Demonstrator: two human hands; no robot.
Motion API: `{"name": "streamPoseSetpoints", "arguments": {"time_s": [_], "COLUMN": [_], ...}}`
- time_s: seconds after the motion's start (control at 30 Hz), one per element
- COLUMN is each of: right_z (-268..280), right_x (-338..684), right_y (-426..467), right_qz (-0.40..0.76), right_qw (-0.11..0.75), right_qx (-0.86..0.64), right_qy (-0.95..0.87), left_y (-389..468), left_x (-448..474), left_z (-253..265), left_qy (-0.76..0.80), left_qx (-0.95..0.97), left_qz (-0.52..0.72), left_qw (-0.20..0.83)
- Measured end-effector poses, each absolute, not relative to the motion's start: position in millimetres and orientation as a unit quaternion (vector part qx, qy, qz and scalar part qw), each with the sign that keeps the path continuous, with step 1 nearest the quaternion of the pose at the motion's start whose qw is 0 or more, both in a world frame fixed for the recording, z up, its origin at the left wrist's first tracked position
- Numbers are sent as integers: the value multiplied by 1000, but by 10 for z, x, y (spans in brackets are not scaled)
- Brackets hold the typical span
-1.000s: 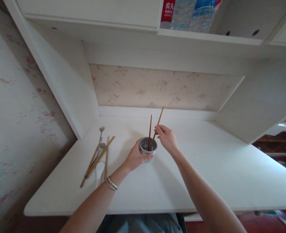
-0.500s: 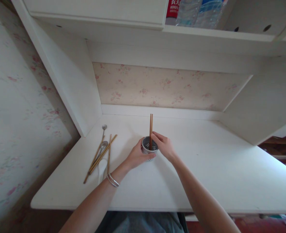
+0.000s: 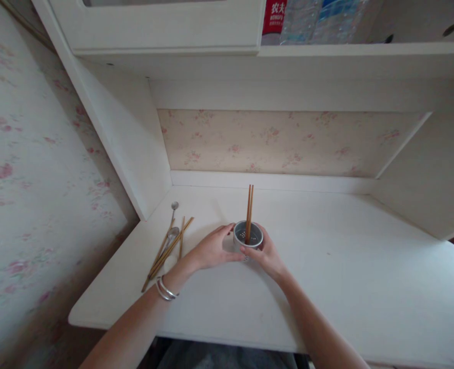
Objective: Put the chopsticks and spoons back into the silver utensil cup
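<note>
Head view: left hand (image 3: 211, 251) and right hand (image 3: 265, 254) each grip-clamped on perforated metal holder (image 3: 248, 237), two chopsticks (image 3: 249, 212) upright; loose chopsticks (image 3: 168, 252) lie at nine o'clock, likely next.

Small round metal cup (image 3: 248, 237) with tiny holes in its bottom, standing upright mid-desk, nearer the back edge; two brown chopsticks (image 3: 249, 211) inside, standing straight up, side by side, touching

Holder (image 3: 248, 241) matt grey perforated metal; chopsticks (image 3: 249, 212) brown wood; desk (image 3: 327, 277) matt white
</note>
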State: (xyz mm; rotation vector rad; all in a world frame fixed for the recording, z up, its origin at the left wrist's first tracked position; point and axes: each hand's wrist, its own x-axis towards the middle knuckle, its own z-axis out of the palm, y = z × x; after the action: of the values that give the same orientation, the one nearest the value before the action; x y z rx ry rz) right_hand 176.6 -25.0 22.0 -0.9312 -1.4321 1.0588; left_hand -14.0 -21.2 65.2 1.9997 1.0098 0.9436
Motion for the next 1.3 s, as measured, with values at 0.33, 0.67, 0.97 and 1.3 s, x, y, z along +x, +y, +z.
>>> {"name": "streamPoseSetpoints", "arguments": {"time_s": [0.33,0.67,0.97,1.3], "right_z": [219,183,183,200], "right_x": [1749,1774,1769,1766], "right_y": [-266,-270,-277,-300], "right_qz": [467,462,462,451], "right_qw": [532,529,534,535], "right_qx": [-399,-401,-396,-397], "right_qy": [-583,-588,-587,-594], "left_y": [-67,123,395,322], "left_x": [-1274,-1134,-776,-80], "left_z": [815,558,1040,1763], "left_qy": [695,730,681,477], "left_qx": [717,678,731,758], "left_qz": [-24,-68,30,433], "left_qw": [47,52,-5,99]}}
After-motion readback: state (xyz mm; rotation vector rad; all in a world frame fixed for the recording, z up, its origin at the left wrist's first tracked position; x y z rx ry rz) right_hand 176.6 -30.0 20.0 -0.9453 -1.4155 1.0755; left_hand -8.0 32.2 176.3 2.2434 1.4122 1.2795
